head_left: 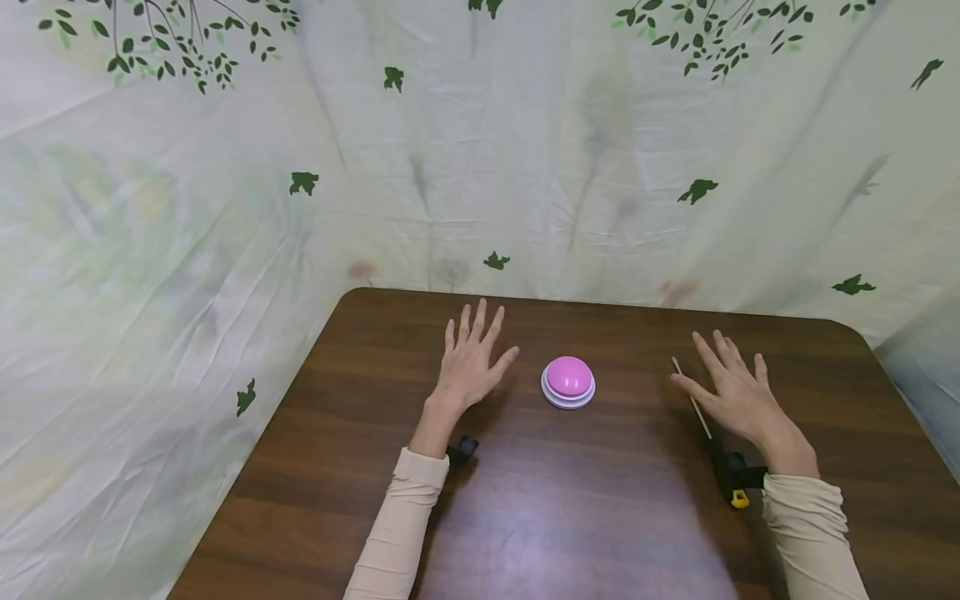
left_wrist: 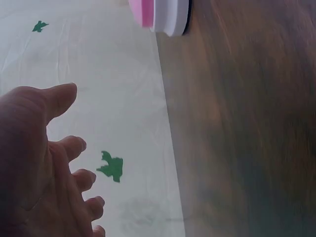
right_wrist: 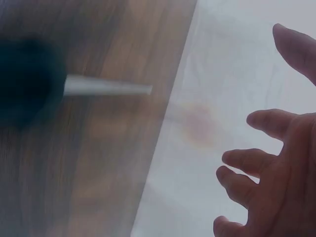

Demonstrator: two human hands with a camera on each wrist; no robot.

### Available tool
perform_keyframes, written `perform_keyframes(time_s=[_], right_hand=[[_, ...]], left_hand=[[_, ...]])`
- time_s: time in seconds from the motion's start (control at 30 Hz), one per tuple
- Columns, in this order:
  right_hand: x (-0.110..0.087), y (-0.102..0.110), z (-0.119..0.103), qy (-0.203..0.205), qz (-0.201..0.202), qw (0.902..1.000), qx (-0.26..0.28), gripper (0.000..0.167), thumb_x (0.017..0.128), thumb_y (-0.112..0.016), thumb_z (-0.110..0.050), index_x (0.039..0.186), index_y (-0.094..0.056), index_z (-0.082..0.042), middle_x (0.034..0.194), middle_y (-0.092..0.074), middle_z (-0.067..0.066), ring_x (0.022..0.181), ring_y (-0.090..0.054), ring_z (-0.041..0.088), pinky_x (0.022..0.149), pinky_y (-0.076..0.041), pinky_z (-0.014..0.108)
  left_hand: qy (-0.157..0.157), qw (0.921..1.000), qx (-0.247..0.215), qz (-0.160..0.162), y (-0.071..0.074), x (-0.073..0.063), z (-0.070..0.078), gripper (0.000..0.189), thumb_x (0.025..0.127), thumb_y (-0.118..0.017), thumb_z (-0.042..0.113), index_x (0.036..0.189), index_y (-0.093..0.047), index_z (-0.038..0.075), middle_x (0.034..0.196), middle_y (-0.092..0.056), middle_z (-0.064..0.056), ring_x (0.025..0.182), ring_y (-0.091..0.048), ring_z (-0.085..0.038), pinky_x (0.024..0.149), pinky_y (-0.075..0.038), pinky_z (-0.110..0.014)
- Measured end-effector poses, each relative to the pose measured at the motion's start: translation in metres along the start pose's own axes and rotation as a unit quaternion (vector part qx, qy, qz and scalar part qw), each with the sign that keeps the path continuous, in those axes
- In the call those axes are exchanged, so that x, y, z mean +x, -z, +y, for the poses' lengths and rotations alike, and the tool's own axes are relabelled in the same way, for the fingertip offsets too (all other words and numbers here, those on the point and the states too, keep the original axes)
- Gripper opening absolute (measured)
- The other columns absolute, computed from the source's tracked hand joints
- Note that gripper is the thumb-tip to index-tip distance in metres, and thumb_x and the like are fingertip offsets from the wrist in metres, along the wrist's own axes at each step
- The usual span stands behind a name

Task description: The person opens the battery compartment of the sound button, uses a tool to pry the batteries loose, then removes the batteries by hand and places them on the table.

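My left hand [head_left: 467, 367] hovers over the table left of a round push button [head_left: 568, 379] with a pink dome on a white base. Its fingers are spread and hold nothing. In the left wrist view part of the button [left_wrist: 165, 15] shows at the top edge, beyond the thumb. A screwdriver [head_left: 720, 467] with a thin metal shaft and a black handle with a yellow end lies by my right hand [head_left: 738, 400]. That hand is spread too, its thumb overlapping the shaft in the head view. The right wrist view has the screwdriver shaft [right_wrist: 106, 86] apart from the fingers, its dark handle blurred.
The brown wooden table [head_left: 315, 500] has rounded far corners. Behind it and on the left hangs a pale cloth [head_left: 525, 150] printed with green leaves and birds. A black wrist camera [head_left: 463, 450] sits under the left wrist.
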State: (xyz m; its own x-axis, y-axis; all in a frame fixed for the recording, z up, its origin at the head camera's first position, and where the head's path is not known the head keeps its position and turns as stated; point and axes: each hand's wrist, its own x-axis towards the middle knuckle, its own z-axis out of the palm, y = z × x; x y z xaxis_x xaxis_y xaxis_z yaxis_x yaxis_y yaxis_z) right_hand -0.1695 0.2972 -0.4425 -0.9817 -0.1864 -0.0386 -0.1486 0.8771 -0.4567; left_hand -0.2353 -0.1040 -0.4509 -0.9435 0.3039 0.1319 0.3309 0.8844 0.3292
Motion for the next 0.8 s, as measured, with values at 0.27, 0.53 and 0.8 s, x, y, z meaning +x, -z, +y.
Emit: perform_keyframes(time_s=[0.27,0.53,0.8], right_hand=[[0.009,-0.012,-0.027,0.025,-0.007,0.9996,-0.004,0.090,0.104,-0.051,-0.057,0.167,-0.009,-0.008,0.170,-0.001,0.032,0.158,-0.005,0.052,0.121,0.010,0.075],[0.022,-0.033,-0.052,0.065,-0.010,0.9978,0.002,0.089,0.102,-0.058,-0.054,0.166,-0.018,-0.008,0.170,-0.011,0.029,0.157,-0.013,0.050,0.122,0.002,0.074],[0.028,-0.053,-0.073,0.089,-0.012,0.9959,-0.008,0.082,0.101,-0.063,-0.046,0.162,-0.029,-0.003,0.168,-0.021,0.029,0.156,-0.020,0.049,0.121,-0.005,0.075]], left_hand=[[-0.023,0.9996,-0.010,-0.014,-0.006,0.000,0.011,0.075,0.107,-0.041,0.057,0.168,-0.015,0.021,0.176,-0.002,-0.010,0.163,0.001,-0.033,0.131,-0.002,-0.059],[-0.052,0.9970,-0.026,-0.050,-0.015,0.000,0.023,0.076,0.107,-0.042,0.055,0.168,-0.015,0.018,0.175,-0.008,-0.013,0.163,-0.004,-0.033,0.132,-0.006,-0.055],[-0.080,0.9916,-0.047,-0.090,-0.025,-0.003,0.034,0.082,0.104,-0.051,0.056,0.167,-0.020,0.013,0.173,-0.014,-0.017,0.162,-0.013,-0.035,0.133,-0.010,-0.046]])
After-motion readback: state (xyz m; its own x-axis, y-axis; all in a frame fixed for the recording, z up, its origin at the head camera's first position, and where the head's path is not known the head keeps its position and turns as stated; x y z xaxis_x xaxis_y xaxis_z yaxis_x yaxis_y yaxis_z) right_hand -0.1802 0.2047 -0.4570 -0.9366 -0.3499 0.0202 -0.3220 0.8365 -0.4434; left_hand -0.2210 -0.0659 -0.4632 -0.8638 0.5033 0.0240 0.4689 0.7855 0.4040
